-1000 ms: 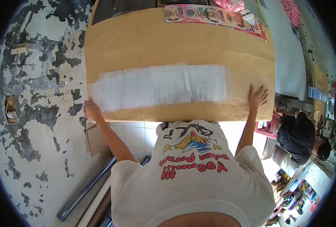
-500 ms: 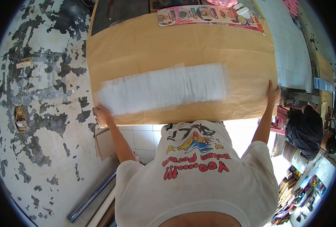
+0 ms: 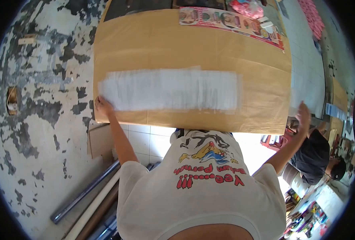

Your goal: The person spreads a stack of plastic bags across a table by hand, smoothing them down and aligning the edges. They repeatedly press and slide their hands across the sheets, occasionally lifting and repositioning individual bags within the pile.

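Brown paper point(image 3: 153, 44) covers the table in front of me, with a wide whitish patch point(image 3: 169, 90) across its middle. My left hand point(image 3: 104, 107) is at the paper's near left corner, its fingers bent over the edge beside the patch's left end; whether they pinch the paper is hard to tell. Off the paper's right edge, my right hand point(image 3: 304, 117) hangs in the air, slightly blurred, fingers stretched out and holding nothing. Printed colourful sheets point(image 3: 229, 22) lie on the far right part of the paper.
A pink plastic bag point(image 3: 247, 8) sits beyond the sheets. At the right, a person in dark clothing point(image 3: 311, 156) is near a red stool point(image 3: 275, 141). Long tubes point(image 3: 85, 192) lean at the lower left, by a peeling wall point(image 3: 37, 104). Cardboard point(image 3: 100, 141) stands under the table's left corner.
My right hand has left the paper's right edge and moved outward and down. My left hand stays at the left corner. The view has turned slightly.
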The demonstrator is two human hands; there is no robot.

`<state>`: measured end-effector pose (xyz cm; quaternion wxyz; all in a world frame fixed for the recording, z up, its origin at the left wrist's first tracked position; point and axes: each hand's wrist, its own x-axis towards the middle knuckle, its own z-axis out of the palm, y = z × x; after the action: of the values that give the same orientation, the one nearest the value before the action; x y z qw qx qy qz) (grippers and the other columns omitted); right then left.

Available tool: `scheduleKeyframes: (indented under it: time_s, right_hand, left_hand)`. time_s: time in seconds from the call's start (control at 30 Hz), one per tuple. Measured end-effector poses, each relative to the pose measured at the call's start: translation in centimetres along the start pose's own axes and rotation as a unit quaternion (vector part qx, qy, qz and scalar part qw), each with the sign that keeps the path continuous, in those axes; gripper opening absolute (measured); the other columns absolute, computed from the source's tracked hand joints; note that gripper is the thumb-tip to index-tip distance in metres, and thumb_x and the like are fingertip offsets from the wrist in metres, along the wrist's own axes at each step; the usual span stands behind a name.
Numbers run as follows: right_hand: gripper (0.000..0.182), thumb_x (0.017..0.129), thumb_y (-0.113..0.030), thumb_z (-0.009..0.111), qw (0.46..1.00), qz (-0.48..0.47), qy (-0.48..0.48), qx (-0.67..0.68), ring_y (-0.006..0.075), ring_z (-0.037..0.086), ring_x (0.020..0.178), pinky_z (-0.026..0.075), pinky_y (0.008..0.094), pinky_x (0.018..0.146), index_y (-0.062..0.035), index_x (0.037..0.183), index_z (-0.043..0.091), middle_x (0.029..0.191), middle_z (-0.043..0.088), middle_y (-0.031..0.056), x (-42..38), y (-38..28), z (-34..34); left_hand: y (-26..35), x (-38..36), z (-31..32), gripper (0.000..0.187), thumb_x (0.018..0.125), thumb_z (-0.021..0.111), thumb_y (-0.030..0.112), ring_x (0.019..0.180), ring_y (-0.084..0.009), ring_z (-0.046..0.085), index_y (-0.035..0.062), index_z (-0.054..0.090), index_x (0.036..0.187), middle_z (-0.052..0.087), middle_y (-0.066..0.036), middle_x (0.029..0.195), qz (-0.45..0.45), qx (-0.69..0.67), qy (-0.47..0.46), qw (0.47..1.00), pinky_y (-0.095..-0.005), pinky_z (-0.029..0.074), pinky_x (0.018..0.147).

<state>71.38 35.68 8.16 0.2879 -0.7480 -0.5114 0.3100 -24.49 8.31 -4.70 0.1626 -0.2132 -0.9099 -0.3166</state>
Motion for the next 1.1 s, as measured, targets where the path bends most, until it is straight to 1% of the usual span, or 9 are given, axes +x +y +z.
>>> scheduleKeyframes:
  time_s: [0.17,0.23,0.33,0.47,0.6,0.7,0.77,1.03,1.1]
  right_hand:
    - [0.022,0.097,-0.028,0.058,0.982,-0.078,-0.048,0.167,0.0038,0.036,0.057,0.032,0.0234,0.048,-0.0091,0.104,0.066,0.069,0.040,-0.0071,-9.2,-25.9,0.6]
    - [0.028,0.096,-0.027,0.060,0.977,-0.138,-0.068,0.148,0.0051,0.037,0.056,0.032,0.0215,0.048,-0.0032,0.110,0.065,0.071,0.046,-0.0051,-12.5,-33.3,4.5]
    - [0.028,0.095,-0.029,0.061,0.942,-0.271,-0.146,0.132,0.0142,0.046,0.075,0.037,0.0288,0.066,-0.0052,0.109,0.065,0.088,0.053,0.0021,-18.6,-43.3,15.0]
    - [0.029,0.093,-0.032,0.062,0.784,-0.445,-0.397,0.171,0.0264,0.058,0.101,0.044,0.0386,0.091,-0.0078,0.108,0.066,0.109,0.064,0.0116,-30.0,-52.6,29.7]
    - [0.024,0.085,-0.023,0.075,0.776,-0.570,-0.232,0.135,0.0278,0.059,0.113,0.042,0.0406,0.102,-0.0129,0.106,0.069,0.117,0.066,0.0106,-28.5,-41.7,38.1]
    - [0.048,0.084,-0.028,0.077,0.874,-0.478,-0.042,-0.082,0.0356,0.042,0.133,0.030,0.0520,0.109,-0.0150,0.128,0.060,0.142,0.050,0.0136,-19.4,-27.8,37.6]
    - [0.062,0.092,-0.046,0.061,0.887,-0.347,-0.044,-0.302,0.0390,0.030,0.142,0.018,0.0613,0.113,-0.0166,0.145,0.044,0.153,0.036,0.0161,-16.7,-20.2,37.2]
    - [0.066,0.095,-0.055,0.050,0.889,-0.327,-0.044,-0.317,0.0383,0.020,0.147,0.007,0.0654,0.115,-0.0196,0.149,0.040,0.159,0.028,0.0134,-16.7,-18.4,37.7]
    - [0.065,0.095,-0.054,0.051,0.893,-0.330,-0.035,-0.304,0.0382,0.021,0.147,0.007,0.0652,0.115,-0.0199,0.148,0.041,0.158,0.030,0.0136,-16.9,-18.2,37.5]
  left_hand:
    - [0.4,-0.2,-0.1,0.037,0.099,0.052,0.035,0.098,-0.0370,0.061,0.0025,0.067,0.109,0.068,-0.017,0.103,-0.033,-0.025,-0.002,0.999,-0.0483,0.046,0.085]
    - [0.3,-0.2,-0.1,0.037,0.098,0.053,0.035,0.097,-0.0365,0.061,0.0024,0.067,0.109,0.068,-0.017,0.103,-0.039,-0.034,0.001,0.999,-0.0482,0.047,0.085]
    - [-0.1,0.0,0.1,0.036,0.098,0.054,0.035,0.096,-0.0360,0.062,0.0026,0.067,0.108,0.068,-0.017,0.102,-0.040,-0.055,0.005,0.998,-0.0477,0.047,0.085]
    - [-0.4,-0.1,0.0,0.030,0.095,0.057,0.026,0.098,-0.0357,0.062,0.0024,0.064,0.113,0.067,-0.017,0.104,-0.030,-0.095,0.004,0.995,-0.0465,0.049,0.085]
    - [0.8,-0.6,-1.1,0.035,0.089,0.060,0.014,0.104,-0.0339,0.059,0.0039,0.058,0.121,0.062,-0.017,0.114,0.015,-0.058,0.011,0.998,-0.0451,0.049,0.088]
    - [1.1,-1.5,-2.0,0.041,0.090,0.062,0.019,0.093,-0.0310,0.061,0.0089,0.057,0.129,0.063,-0.015,0.107,-0.034,-0.206,0.010,0.978,-0.0438,0.050,0.083]
    - [0.8,-1.2,-2.4,0.041,0.092,0.060,0.019,0.092,-0.0294,0.061,0.0063,0.057,0.131,0.063,-0.015,0.106,-0.056,-0.169,-0.036,0.983,-0.0423,0.050,0.081]
    - [-1.4,-0.1,-4.4,0.039,0.095,0.062,0.030,0.112,-0.0279,0.056,0.0079,0.059,0.127,0.061,-0.013,0.115,-0.111,-0.372,-0.134,0.912,-0.0406,0.043,0.096]
    - [-3.0,-0.5,-3.9,0.044,0.092,0.065,0.039,0.122,-0.0315,0.049,0.0094,0.059,0.125,0.057,-0.014,0.124,0.088,-0.141,-0.109,0.980,-0.0477,0.037,0.103]
